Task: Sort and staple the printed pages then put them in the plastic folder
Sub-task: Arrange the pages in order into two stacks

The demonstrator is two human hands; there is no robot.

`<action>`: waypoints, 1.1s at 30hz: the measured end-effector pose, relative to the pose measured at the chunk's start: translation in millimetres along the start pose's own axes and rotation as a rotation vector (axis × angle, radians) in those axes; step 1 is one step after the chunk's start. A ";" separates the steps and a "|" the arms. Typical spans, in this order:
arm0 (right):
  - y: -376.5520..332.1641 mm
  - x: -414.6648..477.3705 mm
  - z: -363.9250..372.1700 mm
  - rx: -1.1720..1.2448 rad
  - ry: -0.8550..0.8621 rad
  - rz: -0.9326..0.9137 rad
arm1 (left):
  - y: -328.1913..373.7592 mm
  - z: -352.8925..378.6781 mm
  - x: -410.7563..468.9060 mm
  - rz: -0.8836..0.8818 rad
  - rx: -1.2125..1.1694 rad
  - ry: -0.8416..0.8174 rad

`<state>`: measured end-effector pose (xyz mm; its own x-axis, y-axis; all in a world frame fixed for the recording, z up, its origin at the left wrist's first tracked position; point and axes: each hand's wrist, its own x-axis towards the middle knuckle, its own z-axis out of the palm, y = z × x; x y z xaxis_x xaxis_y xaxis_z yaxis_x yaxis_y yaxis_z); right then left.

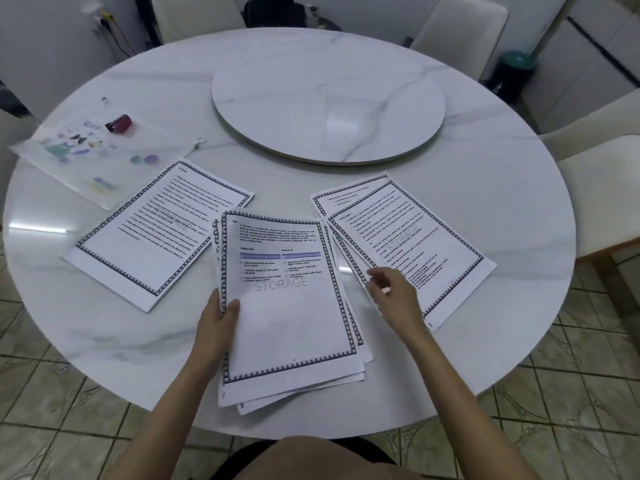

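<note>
Printed pages with chequered borders lie in three groups on a round marble table (485,174). My left hand (216,327) grips the left edge of the middle stack (287,306), thumb on top. My right hand (394,299) hovers with loosely curled fingers over the lower left corner of the right pile (405,244), holding nothing that I can see. A single sheet or thin pile (159,230) lies at the left. The translucent plastic folder (93,157) with coloured pictures sits far left, and a small dark red stapler (118,123) rests on it.
A raised marble turntable (327,98) takes up the table's middle. White chairs (457,32) stand around the far and right sides. A small ring clip (199,143) lies by the folder. Tiled floor shows below the near edge.
</note>
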<state>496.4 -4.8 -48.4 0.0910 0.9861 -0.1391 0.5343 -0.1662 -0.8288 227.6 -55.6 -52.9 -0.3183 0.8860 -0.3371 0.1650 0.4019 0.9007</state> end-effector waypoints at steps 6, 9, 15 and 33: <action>32.6 15.5 -36.8 -0.234 0.154 -0.009 | -0.5 -10.7 3.6 0.036 0.006 0.043; 46.9 14.3 -41.3 -0.307 0.161 0.052 | -1.9 -14.6 5.4 0.019 -0.015 0.075; 46.7 -5.6 -19.3 -0.384 0.115 0.016 | -6.4 -17.2 5.2 0.008 -0.026 0.115; 50.6 56.1 -79.2 -0.430 0.149 0.296 | -12.1 -12.1 -3.3 -0.019 -0.082 0.169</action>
<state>595.1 42.1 -55.2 0.3913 0.8913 -0.2291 0.7607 -0.4534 -0.4645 215.3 -66.2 -59.4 -0.4744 0.8241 -0.3095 0.0827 0.3917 0.9164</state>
